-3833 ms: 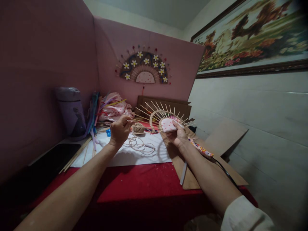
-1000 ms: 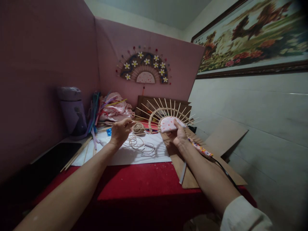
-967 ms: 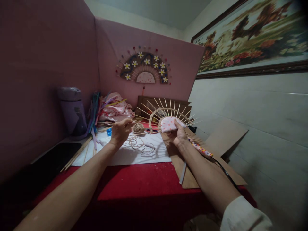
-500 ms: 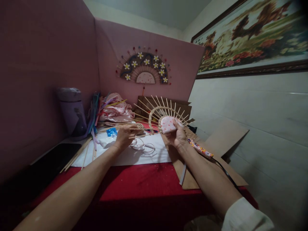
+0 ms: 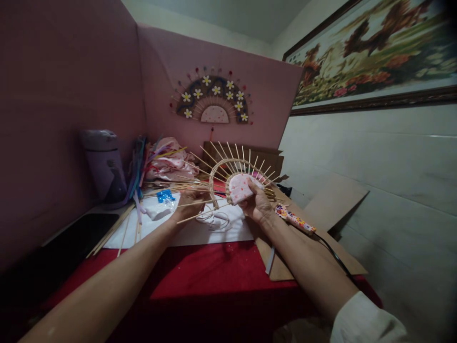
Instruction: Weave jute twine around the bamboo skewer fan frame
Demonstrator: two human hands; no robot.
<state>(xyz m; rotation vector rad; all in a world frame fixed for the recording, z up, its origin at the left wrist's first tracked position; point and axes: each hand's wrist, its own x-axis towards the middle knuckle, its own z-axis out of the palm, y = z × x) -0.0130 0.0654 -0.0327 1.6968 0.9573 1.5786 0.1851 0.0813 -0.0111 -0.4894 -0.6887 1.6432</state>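
My right hand [image 5: 257, 204] is closed on the fan frame [image 5: 243, 188], its thumb pressing the half-round pink spotted cloth centre. Thin wooden sticks fan out from that centre, and a band of tan twine [image 5: 213, 178] is woven across them in an arc. My left hand [image 5: 193, 204] is closed beside the frame's left end, its fingers around what looks like loose tan twine, largely hidden. Two lower sticks point leftward past these fingers. Beneath the frame, thin pale cord [image 5: 216, 221] lies in loops on a white sheet [image 5: 237, 233].
A floral glue gun [image 5: 294, 220] with a black cable rests on cardboard [image 5: 321, 243] at right. To the left stand a purple tumbler [image 5: 103, 171], pipe cleaners [image 5: 137, 166], pink cloth [image 5: 173, 162] and loose sticks [image 5: 110, 231]. A finished flowered fan [image 5: 214, 95] hangs on the pink panel.
The fan frame has shifted a little left and tilted in my right hand, its lower sticks now slanting down to the left. My left hand has turned slightly and stays near the frame's left end.
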